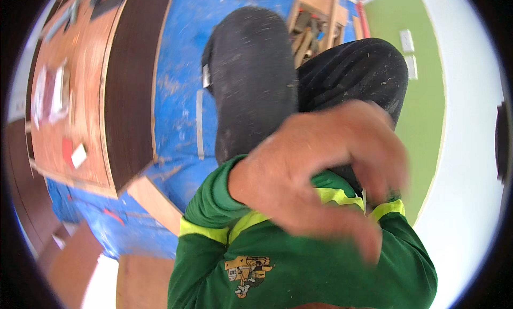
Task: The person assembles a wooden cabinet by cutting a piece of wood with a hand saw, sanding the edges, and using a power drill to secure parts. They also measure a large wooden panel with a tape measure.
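My left hand [315, 165] is raised in front of my chest and reaches across to the right, blurred by motion. Its fingers curl over loosely while the thumb stands apart below them. Nothing shows in the gap between thumb and fingers. A green sleeve with a yellow-green band [206, 229] covers my left arm. On the right, my other green sleeve [403, 245] bends inward behind the left hand, and my right hand is hidden there. Beyond the hands are my bent knees in dark, dusty trousers [254, 84].
A wooden workpiece with a dark side panel [131, 84] stands at the left, carrying a wrapped packet [53, 92] and a hammer-like tool [64, 20]. Blue sheeting [179, 68] covers the floor. A wooden toolbox [315, 26] lies ahead, beside a green-and-white wall [414, 116].
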Demonstrator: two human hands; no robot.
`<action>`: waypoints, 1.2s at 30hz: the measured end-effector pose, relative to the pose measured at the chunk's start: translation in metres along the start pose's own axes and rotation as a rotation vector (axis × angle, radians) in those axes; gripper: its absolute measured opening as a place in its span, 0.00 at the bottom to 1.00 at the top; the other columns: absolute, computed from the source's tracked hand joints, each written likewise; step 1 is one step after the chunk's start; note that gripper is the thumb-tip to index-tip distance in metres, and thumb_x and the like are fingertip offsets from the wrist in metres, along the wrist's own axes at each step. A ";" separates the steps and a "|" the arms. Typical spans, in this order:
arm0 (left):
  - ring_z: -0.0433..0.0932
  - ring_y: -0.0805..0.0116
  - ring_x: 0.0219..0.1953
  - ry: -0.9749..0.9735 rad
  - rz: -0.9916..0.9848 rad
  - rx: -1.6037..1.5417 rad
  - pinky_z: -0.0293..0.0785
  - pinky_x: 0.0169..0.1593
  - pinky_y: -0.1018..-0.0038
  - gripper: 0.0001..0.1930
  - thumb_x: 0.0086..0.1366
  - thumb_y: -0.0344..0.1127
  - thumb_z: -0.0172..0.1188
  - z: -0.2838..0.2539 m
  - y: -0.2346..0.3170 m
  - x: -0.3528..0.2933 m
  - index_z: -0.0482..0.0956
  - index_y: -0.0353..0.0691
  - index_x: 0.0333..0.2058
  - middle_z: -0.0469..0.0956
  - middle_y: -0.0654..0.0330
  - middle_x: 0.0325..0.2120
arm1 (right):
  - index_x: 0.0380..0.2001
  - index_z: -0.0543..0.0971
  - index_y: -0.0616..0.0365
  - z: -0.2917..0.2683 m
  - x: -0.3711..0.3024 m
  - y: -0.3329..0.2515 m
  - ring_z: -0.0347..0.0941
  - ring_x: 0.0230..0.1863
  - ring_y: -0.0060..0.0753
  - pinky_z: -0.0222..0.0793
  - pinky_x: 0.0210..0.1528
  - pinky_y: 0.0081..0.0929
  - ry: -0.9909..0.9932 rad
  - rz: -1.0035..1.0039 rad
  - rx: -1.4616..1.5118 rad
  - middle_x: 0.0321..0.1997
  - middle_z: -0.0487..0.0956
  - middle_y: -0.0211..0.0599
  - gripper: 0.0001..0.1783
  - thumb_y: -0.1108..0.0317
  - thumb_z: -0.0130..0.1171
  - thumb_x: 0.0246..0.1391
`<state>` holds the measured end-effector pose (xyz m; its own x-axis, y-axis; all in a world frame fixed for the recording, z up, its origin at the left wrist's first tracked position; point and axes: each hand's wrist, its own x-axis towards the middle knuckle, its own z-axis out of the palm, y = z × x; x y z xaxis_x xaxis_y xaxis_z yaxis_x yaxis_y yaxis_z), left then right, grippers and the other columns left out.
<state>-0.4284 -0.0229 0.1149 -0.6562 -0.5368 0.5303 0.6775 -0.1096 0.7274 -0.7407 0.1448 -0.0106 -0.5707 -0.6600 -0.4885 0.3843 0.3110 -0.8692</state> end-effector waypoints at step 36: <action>0.80 0.67 0.48 -0.615 -0.941 0.514 0.77 0.56 0.69 0.31 0.66 0.44 0.75 -0.034 -0.044 0.040 0.76 0.34 0.61 0.80 0.58 0.46 | 0.59 0.82 0.58 -0.150 -0.186 -0.197 0.82 0.52 0.37 0.78 0.54 0.35 0.238 -0.436 -1.062 0.50 0.86 0.43 0.35 0.36 0.56 0.71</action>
<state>-0.4729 -0.0681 0.0890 -0.9585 0.0707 -0.2763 -0.2606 0.1761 0.9492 -0.8195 0.3088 0.2400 -0.6693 -0.7420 -0.0377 -0.6120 0.5794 -0.5383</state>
